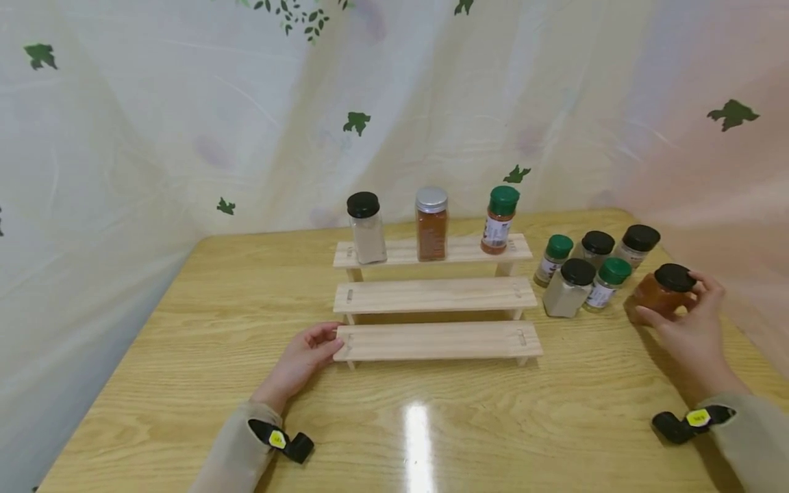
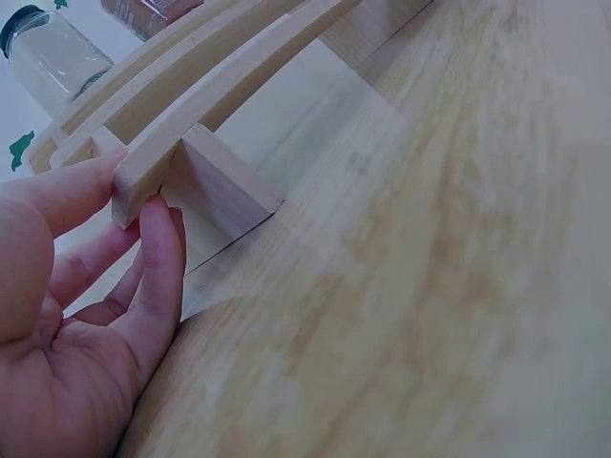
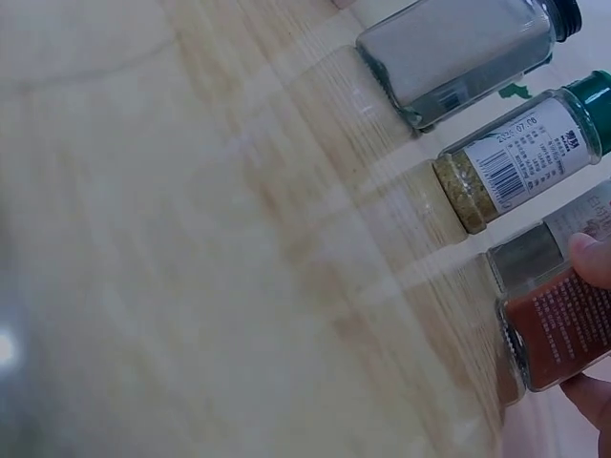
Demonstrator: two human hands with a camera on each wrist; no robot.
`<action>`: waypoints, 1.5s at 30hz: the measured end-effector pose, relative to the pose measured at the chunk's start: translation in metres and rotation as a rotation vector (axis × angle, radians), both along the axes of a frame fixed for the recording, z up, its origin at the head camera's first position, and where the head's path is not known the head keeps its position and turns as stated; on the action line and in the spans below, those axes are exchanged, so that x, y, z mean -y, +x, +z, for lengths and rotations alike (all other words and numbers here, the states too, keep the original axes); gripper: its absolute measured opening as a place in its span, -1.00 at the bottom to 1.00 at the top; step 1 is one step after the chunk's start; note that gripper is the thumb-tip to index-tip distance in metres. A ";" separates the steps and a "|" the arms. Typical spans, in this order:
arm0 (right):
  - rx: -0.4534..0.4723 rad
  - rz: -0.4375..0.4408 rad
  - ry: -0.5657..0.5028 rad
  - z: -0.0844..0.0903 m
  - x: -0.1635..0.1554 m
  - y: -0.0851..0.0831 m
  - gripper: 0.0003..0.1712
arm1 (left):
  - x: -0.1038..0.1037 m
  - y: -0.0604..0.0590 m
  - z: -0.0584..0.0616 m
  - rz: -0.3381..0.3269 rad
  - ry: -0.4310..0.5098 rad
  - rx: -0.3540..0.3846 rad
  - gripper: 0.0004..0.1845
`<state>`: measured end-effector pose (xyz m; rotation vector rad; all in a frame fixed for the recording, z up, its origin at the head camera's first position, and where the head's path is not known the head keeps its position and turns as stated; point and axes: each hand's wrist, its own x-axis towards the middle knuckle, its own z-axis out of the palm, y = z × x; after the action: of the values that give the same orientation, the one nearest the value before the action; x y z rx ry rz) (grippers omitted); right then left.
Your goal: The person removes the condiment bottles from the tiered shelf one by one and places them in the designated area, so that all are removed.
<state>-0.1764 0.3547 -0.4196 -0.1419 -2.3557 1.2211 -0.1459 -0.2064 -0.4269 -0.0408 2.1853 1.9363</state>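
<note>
My left hand [image 1: 306, 356] pinches the left end of the lowest step of a three-tier wooden rack [image 1: 437, 342]; in the left wrist view the thumb lies on top and fingers [image 2: 162, 253] come from beneath. At the far right, my right hand [image 1: 693, 332] grips a spice jar [image 1: 659, 291] of red-brown powder with a black lid. Its thumb [image 3: 594, 260] and a fingertip press the jar's sides in the right wrist view. On the rack's top step stand a black-lidded jar [image 1: 368, 233], a silver-lidded jar [image 1: 432, 229] and a green-lidded jar [image 1: 498, 222].
Several more jars are grouped between rack and right hand, among them a square pale-powder jar [image 1: 567, 291] and a green-capped jar [image 1: 605, 287]. A leaf-patterned cloth [image 1: 277, 137] hangs behind the wooden table [image 1: 370, 424].
</note>
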 end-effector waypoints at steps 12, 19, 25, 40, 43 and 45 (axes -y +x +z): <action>-0.011 0.029 0.090 0.002 0.006 -0.007 -0.05 | 0.000 0.001 0.002 0.001 -0.011 0.006 -0.51; 0.044 0.029 0.101 0.001 0.006 -0.010 -0.07 | -0.001 0.002 0.003 0.006 -0.012 0.008 -0.51; 0.081 0.022 0.111 0.002 0.006 -0.011 -0.07 | 0.000 0.001 0.002 -0.002 -0.004 0.006 -0.51; 0.155 0.055 0.107 0.009 0.008 -0.014 -0.08 | 0.001 0.001 0.001 -0.014 0.001 0.002 -0.51; 0.165 0.065 0.105 0.011 0.008 -0.013 -0.08 | 0.001 0.001 0.002 -0.018 -0.002 0.000 -0.51; 0.168 0.073 0.099 0.012 0.007 -0.012 -0.08 | 0.001 0.001 0.002 -0.015 -0.007 -0.002 -0.51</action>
<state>-0.1889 0.3475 -0.4077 -0.1308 -2.5818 1.1628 -0.1451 -0.2069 -0.4251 -0.0236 2.1875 1.9220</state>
